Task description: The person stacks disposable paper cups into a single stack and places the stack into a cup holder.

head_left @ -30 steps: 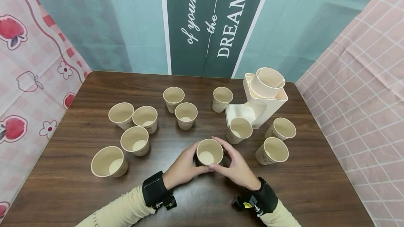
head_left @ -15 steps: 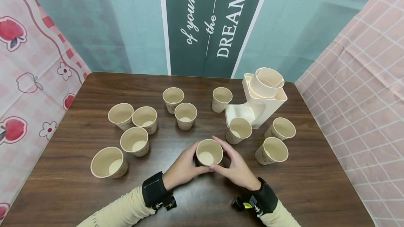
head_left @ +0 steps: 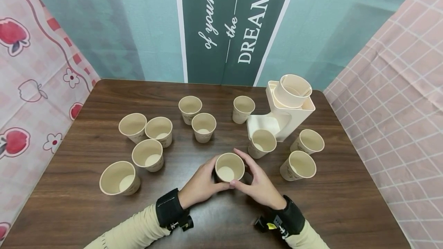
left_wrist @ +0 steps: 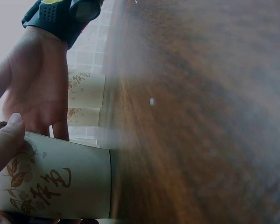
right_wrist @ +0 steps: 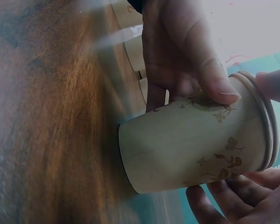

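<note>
Both hands grip a beige paper cup (head_left: 229, 160) at the near middle of the table. My left hand (head_left: 202, 184) curls round its left side and my right hand (head_left: 258, 183) round its right, thumbs almost meeting at the near side. The cup stands upright with its mouth up; its inside shows only a pale bottom. Brown leaf print and lettering mark the cup's wall (left_wrist: 60, 179) in the left wrist view. From the right wrist, a doubled rim (right_wrist: 259, 116) shows at the top. Whether the base touches the wood cannot be told.
Similar paper cups stand singly and in groups: several at left (head_left: 148, 153), two at back centre (head_left: 204, 126), others at right (head_left: 299, 165). A white stand (head_left: 294, 120) with a round holder (head_left: 292, 91) is at back right, a cup (head_left: 262, 143) before it.
</note>
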Tool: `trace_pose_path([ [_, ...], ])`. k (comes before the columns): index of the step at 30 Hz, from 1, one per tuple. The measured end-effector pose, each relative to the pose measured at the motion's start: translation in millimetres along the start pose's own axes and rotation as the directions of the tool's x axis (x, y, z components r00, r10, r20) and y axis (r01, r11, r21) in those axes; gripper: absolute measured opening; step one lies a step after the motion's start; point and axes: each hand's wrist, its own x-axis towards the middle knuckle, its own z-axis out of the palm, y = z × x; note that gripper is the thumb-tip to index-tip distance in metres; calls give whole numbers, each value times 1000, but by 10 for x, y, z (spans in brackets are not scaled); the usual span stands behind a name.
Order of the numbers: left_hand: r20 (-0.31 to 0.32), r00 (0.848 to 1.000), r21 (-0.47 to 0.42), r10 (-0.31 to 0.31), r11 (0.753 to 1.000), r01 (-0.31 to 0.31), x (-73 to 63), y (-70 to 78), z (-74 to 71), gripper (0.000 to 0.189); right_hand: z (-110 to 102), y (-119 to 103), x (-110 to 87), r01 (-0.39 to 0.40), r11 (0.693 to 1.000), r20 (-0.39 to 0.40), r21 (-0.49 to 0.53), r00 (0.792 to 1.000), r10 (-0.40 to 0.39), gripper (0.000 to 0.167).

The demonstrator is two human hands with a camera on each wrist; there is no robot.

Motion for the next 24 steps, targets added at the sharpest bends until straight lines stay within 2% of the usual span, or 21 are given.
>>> trace_pose_path([
  [8,1,1000,-2,-6,1000,6,6,20,3,75,-48,-46,-14,9,1000,-43,-7,999,-10,78],
  [14,-9,1000,-7,-1,1000,1,8,29,2,76,-131,-117,-53,64,998,-111,-16,992,-65,75],
  [19,-13,1000,-5,-5,1000,5,7,39,7,76,-216,-197,-144,83,996,-202,-23,976,-86,70],
  [24,-16,1000,-7,-5,1000,5,6,36,10,76,-319,-316,-250,124,990,-302,-68,943,-139,72],
])
